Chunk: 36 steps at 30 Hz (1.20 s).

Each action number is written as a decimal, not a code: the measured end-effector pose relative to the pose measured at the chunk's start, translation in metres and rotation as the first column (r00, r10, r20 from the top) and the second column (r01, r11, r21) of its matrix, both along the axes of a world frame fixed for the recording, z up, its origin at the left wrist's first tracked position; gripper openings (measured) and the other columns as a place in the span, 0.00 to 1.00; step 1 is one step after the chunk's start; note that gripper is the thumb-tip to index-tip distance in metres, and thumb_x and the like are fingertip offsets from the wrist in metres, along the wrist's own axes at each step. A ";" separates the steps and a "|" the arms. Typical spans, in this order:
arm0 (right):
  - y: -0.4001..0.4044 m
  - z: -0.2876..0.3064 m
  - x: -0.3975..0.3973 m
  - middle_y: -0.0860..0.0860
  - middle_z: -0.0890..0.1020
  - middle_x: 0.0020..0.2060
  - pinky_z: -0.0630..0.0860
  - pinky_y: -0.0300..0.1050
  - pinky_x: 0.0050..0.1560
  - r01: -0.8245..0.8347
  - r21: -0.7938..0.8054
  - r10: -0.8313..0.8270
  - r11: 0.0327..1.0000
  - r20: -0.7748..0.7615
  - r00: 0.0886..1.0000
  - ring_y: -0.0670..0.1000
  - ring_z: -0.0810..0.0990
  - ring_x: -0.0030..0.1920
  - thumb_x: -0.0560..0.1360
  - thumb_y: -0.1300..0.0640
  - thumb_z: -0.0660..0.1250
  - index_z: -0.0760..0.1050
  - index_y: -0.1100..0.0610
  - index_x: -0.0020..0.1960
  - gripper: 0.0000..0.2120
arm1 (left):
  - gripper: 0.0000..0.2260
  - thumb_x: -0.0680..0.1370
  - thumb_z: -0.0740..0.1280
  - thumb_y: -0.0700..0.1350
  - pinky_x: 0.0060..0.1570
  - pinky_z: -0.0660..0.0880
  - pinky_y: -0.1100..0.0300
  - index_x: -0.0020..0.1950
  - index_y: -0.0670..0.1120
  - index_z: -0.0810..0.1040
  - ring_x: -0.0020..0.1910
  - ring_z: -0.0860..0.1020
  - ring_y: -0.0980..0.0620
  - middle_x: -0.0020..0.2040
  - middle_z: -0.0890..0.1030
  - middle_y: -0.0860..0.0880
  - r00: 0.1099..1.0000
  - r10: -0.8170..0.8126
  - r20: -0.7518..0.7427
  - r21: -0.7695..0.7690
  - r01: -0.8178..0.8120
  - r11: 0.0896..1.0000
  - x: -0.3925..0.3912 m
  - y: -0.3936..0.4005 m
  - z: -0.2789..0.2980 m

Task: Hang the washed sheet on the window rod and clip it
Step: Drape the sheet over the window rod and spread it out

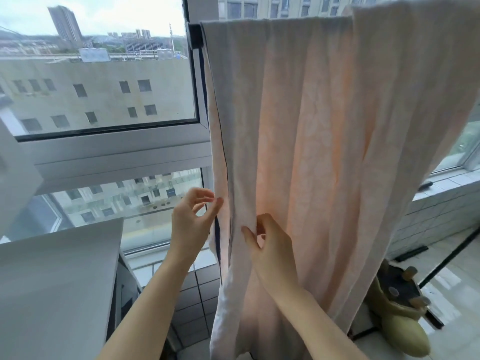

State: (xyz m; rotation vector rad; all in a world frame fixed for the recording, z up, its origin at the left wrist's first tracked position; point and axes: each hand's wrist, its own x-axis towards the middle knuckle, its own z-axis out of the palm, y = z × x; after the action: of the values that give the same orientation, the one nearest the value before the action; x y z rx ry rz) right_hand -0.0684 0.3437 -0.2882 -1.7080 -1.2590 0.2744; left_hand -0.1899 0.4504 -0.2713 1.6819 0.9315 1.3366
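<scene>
While the left hand (191, 224) pinches the sheet's dark-piped edge (217, 229) between thumb and fingertips, the right hand (270, 245) just beside it grips a fold of the sheet (311, 126). Drawing these hands gently apart should flatten the bunched folds before clipping. Above them, the sheet drapes over the window rod (196, 35). Left sits a grey worktop (57, 281); lower right, a green stool (400, 315) on the tiled floor (457, 281).
</scene>
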 end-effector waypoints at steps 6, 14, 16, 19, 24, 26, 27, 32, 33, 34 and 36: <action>0.004 0.080 0.005 0.39 0.80 0.49 0.72 0.31 0.53 -0.045 0.244 0.010 0.969 0.145 0.989 0.40 0.78 0.50 0.77 0.46 0.63 0.73 0.46 0.54 0.07 | 0.05 0.80 0.65 0.44 0.52 0.78 0.53 0.53 0.46 0.79 0.48 0.81 0.48 0.47 0.83 0.47 0.982 -0.116 0.148 0.213 0.083 0.973 0.004 0.005 0.094; 0.017 0.202 0.045 0.48 0.79 0.49 0.75 0.42 0.52 -0.063 0.574 -0.274 0.817 0.480 0.833 0.50 0.76 0.53 0.78 0.62 0.64 0.77 0.56 0.56 0.09 | 0.07 0.77 0.67 0.34 0.53 0.79 0.46 0.51 0.43 0.80 0.44 0.82 0.49 0.45 0.84 0.48 0.985 -0.108 0.138 0.395 0.045 0.917 -0.003 0.018 0.196; 0.025 0.222 0.062 0.50 0.78 0.49 0.72 0.47 0.56 -0.066 0.573 -0.320 0.817 0.546 0.774 0.54 0.74 0.54 0.76 0.66 0.63 0.77 0.57 0.57 0.12 | 0.12 0.74 0.67 0.30 0.54 0.79 0.46 0.50 0.45 0.80 0.45 0.82 0.48 0.46 0.84 0.47 0.985 -0.128 0.116 0.396 0.073 0.915 -0.007 0.017 0.206; 0.035 0.242 0.081 0.52 0.77 0.50 0.73 0.55 0.56 -0.093 0.520 -0.295 0.849 0.614 0.732 0.55 0.74 0.53 0.76 0.66 0.65 0.78 0.58 0.57 0.11 | 0.14 0.71 0.64 0.33 0.56 0.78 0.48 0.51 0.47 0.81 0.48 0.81 0.46 0.47 0.84 0.46 0.978 -0.186 0.099 0.396 0.133 0.908 -0.010 0.010 0.214; 0.037 0.264 0.096 0.48 0.79 0.47 0.78 0.50 0.52 -0.217 0.419 -0.145 0.882 0.678 0.720 0.48 0.78 0.48 0.75 0.60 0.68 0.79 0.56 0.51 0.05 | 0.05 0.74 0.72 0.41 0.42 0.75 0.69 0.48 0.50 0.82 0.42 0.82 0.58 0.45 0.83 0.51 0.997 -0.059 -0.050 0.455 0.076 0.887 0.000 0.005 0.228; 0.035 0.270 0.098 0.46 0.79 0.45 0.78 0.49 0.48 -0.252 0.385 -0.103 0.888 0.700 0.706 0.47 0.78 0.45 0.75 0.59 0.69 0.78 0.54 0.48 0.02 | 0.05 0.73 0.73 0.41 0.42 0.74 0.70 0.46 0.50 0.83 0.41 0.82 0.58 0.45 0.83 0.51 0.999 -0.022 -0.043 0.468 0.040 0.883 0.004 0.006 0.230; 0.034 0.273 0.099 0.45 0.78 0.44 0.78 0.49 0.47 -0.258 0.375 -0.097 0.890 0.711 0.696 0.46 0.78 0.44 0.75 0.58 0.69 0.77 0.54 0.47 0.01 | 0.05 0.72 0.74 0.41 0.41 0.74 0.71 0.44 0.50 0.83 0.40 0.81 0.59 0.44 0.83 0.51 1.000 -0.013 -0.025 0.459 0.023 0.888 0.005 0.006 0.230; 0.036 0.285 0.115 0.45 0.78 0.41 0.76 0.46 0.44 -0.205 0.340 -0.110 0.918 0.714 0.691 0.47 0.78 0.41 0.78 0.57 0.65 0.72 0.53 0.46 0.03 | 0.07 0.72 0.74 0.40 0.40 0.75 0.71 0.44 0.52 0.84 0.38 0.81 0.58 0.41 0.83 0.51 1.000 0.026 0.002 0.473 -0.024 0.881 0.010 0.001 0.230; 0.037 0.288 0.122 0.46 0.79 0.41 0.76 0.47 0.44 -0.180 0.345 -0.122 0.921 0.694 0.710 0.47 0.78 0.41 0.78 0.57 0.64 0.72 0.54 0.46 0.03 | 0.06 0.72 0.73 0.40 0.40 0.74 0.72 0.44 0.51 0.84 0.38 0.81 0.58 0.40 0.83 0.52 0.999 0.041 -0.007 0.477 -0.032 0.878 0.011 0.000 0.231; 0.037 0.291 0.131 0.47 0.79 0.41 0.77 0.48 0.45 -0.146 0.353 -0.140 0.924 0.668 0.731 0.49 0.78 0.41 0.79 0.58 0.64 0.72 0.55 0.46 0.03 | 0.06 0.72 0.73 0.40 0.39 0.74 0.72 0.43 0.51 0.84 0.37 0.81 0.58 0.40 0.83 0.52 0.999 0.053 -0.010 0.477 -0.041 0.878 0.013 0.000 0.232; 0.036 0.295 0.152 0.47 0.79 0.40 0.77 0.50 0.46 -0.067 0.368 -0.188 0.927 0.615 0.766 0.49 0.78 0.41 0.78 0.58 0.63 0.72 0.54 0.46 0.03 | 0.05 0.73 0.73 0.40 0.38 0.74 0.72 0.42 0.50 0.84 0.37 0.81 0.58 0.38 0.83 0.52 0.997 0.079 -0.006 0.476 -0.067 0.877 0.015 0.000 0.233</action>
State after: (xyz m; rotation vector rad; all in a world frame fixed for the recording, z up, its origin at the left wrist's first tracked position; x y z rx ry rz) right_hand 0.0834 0.3798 0.0071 -1.5417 -1.6101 -0.6253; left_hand -0.1753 0.4507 -0.0380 2.0484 0.7194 1.7006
